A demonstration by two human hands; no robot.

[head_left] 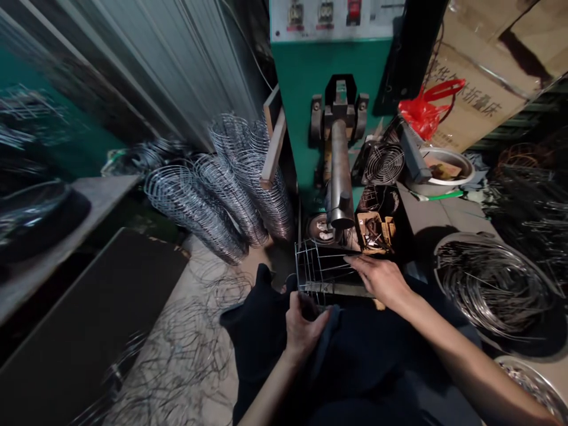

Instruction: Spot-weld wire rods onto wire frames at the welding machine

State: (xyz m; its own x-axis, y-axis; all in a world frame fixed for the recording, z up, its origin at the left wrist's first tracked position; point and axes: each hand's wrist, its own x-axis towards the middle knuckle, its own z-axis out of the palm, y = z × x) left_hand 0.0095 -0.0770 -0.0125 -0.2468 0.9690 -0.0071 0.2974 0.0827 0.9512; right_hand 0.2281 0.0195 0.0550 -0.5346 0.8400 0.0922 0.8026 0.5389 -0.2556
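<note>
A small wire rack [316, 260] of thin metal rods is held just above my lap, in front of the green machine. My left hand [304, 326] is closed around its near lower corner, thumb pointing right. At the rack's right side, my right hand [385, 280] has its fingers together on the ends of the long rods. Above the rack a thick metal cylinder [341, 177] juts from the machine toward me, apart from the rack. Part of the rack's near side is hidden behind my left hand.
Tall stacks of wire rings [195, 210] stand to the left. Loose wire pieces [186, 349] litter the floor. On the right are a basin of wire rods [492, 290], a pot [446, 168] and a red bag [423, 112]. The green machine [306, 77] stands ahead.
</note>
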